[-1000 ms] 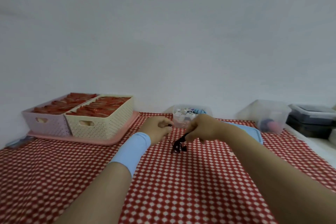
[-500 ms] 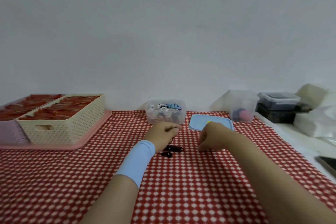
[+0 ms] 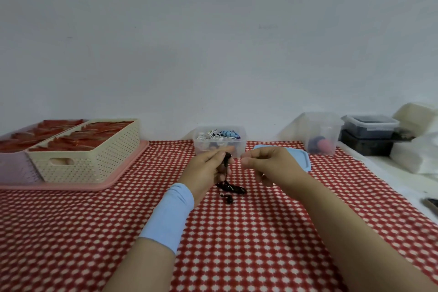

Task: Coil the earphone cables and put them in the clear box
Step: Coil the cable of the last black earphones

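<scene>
A black earphone cable (image 3: 231, 189) hangs from my left hand (image 3: 208, 168) and trails in a loose loop onto the red checked cloth, its earbuds lying just below. My left hand, with a light blue wristband, pinches the upper end of the cable. My right hand (image 3: 267, 166) is level with it, fingers curled and pinched toward the left hand; whether it holds the thin cable is unclear. Right behind both hands stands the clear box (image 3: 238, 147), open, with white and blue coiled cables inside.
A light blue lid (image 3: 301, 156) lies right of the clear box. A second clear tub (image 3: 323, 133) and dark lidded containers (image 3: 369, 130) stand at the back right. Cream and pink baskets (image 3: 94, 159) with red items sit on a pink tray at left. White foam pieces lie along the right edge.
Both hands lifted off the cloth and came closer together in front of the clear box. The black cable now hangs from my left hand instead of lying bunched on the cloth.
</scene>
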The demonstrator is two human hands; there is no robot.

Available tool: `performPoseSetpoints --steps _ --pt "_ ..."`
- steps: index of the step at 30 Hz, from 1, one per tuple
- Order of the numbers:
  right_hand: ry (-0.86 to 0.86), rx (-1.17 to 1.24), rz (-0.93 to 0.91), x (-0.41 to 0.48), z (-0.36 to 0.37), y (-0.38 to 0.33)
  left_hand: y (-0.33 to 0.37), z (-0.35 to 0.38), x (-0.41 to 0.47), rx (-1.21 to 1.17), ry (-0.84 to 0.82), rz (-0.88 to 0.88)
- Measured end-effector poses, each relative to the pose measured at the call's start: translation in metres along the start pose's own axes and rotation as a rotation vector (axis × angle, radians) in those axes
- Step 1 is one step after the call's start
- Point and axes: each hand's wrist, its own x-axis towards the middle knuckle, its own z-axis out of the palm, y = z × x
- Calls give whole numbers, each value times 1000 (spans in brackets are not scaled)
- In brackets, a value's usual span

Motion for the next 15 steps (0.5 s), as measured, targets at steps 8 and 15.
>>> performPoseSetpoints --steps 8,15 --pt "-64 206 9 -9 0 -5 1 5 -6 86 -11 22" --pt "-133 277 4 -8 1 -7 2 8 -6 81 -25 30"
